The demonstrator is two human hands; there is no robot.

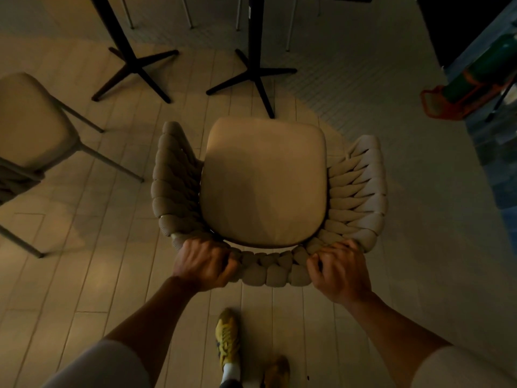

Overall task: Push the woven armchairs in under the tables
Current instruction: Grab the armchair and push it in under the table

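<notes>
A beige woven armchair with a smooth seat cushion stands right below me, its open front facing the tables. My left hand grips the left end of its woven backrest, and my right hand grips the right end. Ahead, two black table pedestals with cross-shaped feet stand on the floor, one at the left and one straight in front of the chair. The front of the seat almost reaches a foot of the nearer pedestal. The table tops are cut off at the upper edge.
A second chair with thin metal legs stands at the left. Light chair legs show beyond the tables. A green cylinder on an orange stand sits at the right by a dark wall. My yellow shoes are on the pale plank floor.
</notes>
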